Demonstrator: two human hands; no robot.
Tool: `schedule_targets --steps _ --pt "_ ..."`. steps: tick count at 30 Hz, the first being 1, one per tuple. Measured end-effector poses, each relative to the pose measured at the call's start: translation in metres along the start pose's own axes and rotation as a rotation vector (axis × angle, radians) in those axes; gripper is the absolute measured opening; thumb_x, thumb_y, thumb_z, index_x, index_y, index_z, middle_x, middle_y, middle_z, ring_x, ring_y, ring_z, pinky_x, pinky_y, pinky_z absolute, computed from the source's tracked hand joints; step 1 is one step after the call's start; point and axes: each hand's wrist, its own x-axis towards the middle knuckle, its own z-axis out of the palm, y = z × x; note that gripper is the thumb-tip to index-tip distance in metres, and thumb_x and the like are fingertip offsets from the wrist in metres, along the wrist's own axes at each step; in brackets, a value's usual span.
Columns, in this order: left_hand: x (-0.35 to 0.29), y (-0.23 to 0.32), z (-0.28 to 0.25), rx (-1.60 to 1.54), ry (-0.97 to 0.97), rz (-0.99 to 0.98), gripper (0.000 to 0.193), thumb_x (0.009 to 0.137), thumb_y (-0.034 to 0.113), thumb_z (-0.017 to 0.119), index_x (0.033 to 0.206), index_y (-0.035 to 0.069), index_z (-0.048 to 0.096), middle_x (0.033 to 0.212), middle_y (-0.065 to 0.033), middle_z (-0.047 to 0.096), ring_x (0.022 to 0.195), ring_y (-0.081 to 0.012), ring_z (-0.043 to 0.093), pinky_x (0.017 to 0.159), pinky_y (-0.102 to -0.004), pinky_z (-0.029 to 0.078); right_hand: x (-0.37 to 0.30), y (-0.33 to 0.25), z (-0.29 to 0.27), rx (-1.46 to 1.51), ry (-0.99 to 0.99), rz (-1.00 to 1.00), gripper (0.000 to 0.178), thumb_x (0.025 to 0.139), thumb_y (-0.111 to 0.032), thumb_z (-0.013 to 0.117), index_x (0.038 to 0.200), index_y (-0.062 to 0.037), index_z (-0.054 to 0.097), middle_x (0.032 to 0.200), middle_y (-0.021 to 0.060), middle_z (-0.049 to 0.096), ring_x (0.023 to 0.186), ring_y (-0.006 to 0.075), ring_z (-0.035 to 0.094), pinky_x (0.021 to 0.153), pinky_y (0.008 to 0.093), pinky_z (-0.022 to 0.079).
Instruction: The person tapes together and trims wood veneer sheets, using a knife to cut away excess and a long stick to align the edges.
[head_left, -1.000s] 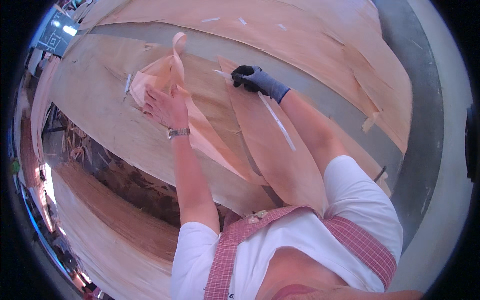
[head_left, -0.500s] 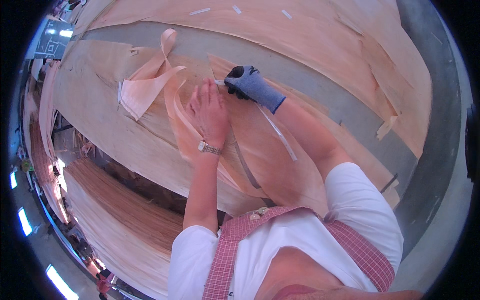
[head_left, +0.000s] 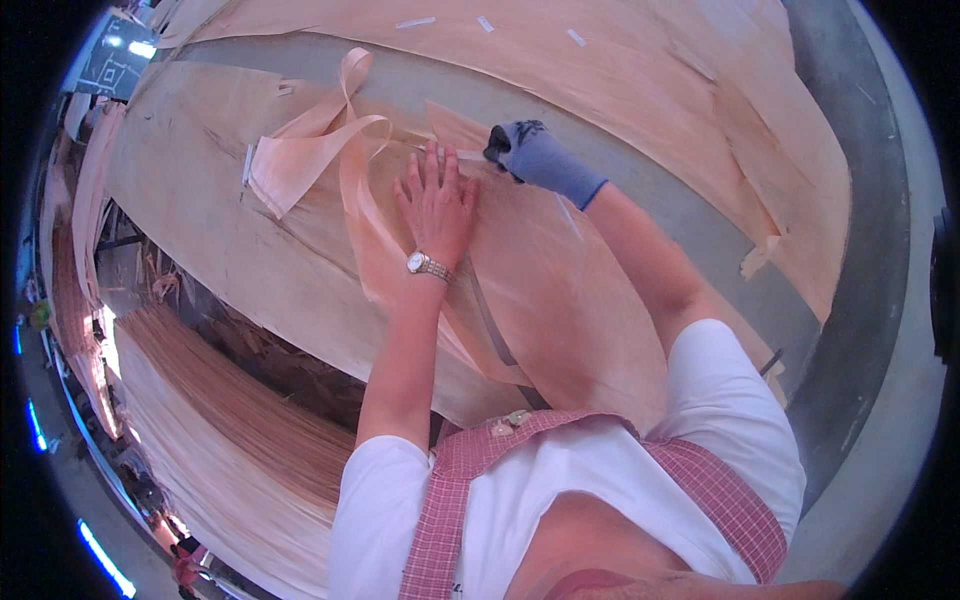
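Observation:
My bare left hand (head_left: 438, 212), a watch (head_left: 428, 265) on its wrist, presses flat on thin wood veneer with the fingers spread. Its fingertips lie at one end of a white tape strip (head_left: 468, 155). My right hand (head_left: 545, 162), in a grey-blue glove with black fingers, is closed on that tape to the right of the left hand. A tail of the tape (head_left: 568, 215) shows below the glove, blurred. Under both hands lies a reddish veneer sheet (head_left: 570, 320), beside a dark narrow gap. A long curled veneer strip (head_left: 365, 200) runs along the left hand's outer side.
A larger veneer sheet (head_left: 640, 110) with short white tape pieces covers the far side. Grey tabletop (head_left: 700, 215) shows between the sheets. At the lower left stands a stack of veneer (head_left: 240, 410). A torn scrap (head_left: 760, 257) sticks out at the right.
My right hand has moved to the right, away from the left hand, and more tape shows between them. The left hand stays flat on the veneer, its fingers spread wider.

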Motion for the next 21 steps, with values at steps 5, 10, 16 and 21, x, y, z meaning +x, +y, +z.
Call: schedule_targets --steps 5,10,16,21 --pt "0.002 -0.006 0.005 -0.033 -0.016 -0.021 0.059 0.090 0.044 0.056 0.143 0.020 0.045 0.154 -0.0092 0.034 0.141 -0.0340 0.029 0.111 -0.0591 0.021 -0.003 -0.042 0.003 -0.918 0.090 -0.076 0.015 0.087 -0.017 0.056 0.095 -0.0069 0.064 0.089 0.0172 0.069 0.077 0.0295 0.070 0.062 0.0444 0.055" --pt "0.004 -0.010 0.011 -0.060 -0.012 -0.004 0.057 0.091 0.043 0.053 0.143 0.021 0.044 0.155 -0.0116 0.031 0.142 -0.0351 0.028 0.112 -0.0594 0.019 -0.002 -0.016 -0.046 -0.866 0.279 0.072 0.014 0.088 -0.018 0.058 0.094 -0.0078 0.065 0.089 0.0117 0.071 0.079 0.0268 0.070 0.062 0.0426 0.055" --pt "-0.022 -0.056 -0.008 -0.563 -0.019 0.034 0.061 0.095 0.031 0.051 0.147 0.005 0.034 0.153 -0.0204 0.032 0.142 -0.0377 0.028 0.116 -0.0474 0.020 -0.100 -0.054 -0.151 0.313 0.549 -0.207 0.019 0.091 -0.008 0.059 0.108 -0.0058 0.066 0.086 0.0010 0.069 0.069 0.0071 0.060 0.061 0.0239 0.048" --pt "-0.140 -0.004 -0.055 -0.372 0.042 -0.207 0.071 0.090 0.027 0.057 0.148 -0.003 0.027 0.150 -0.0234 0.033 0.140 -0.0381 0.030 0.116 -0.0474 0.021 -0.156 -0.066 -0.102 0.257 0.357 -0.176 0.024 0.086 0.003 0.055 0.107 -0.0035 0.065 0.089 0.0039 0.068 0.079 0.0101 0.062 0.071 0.0253 0.050"
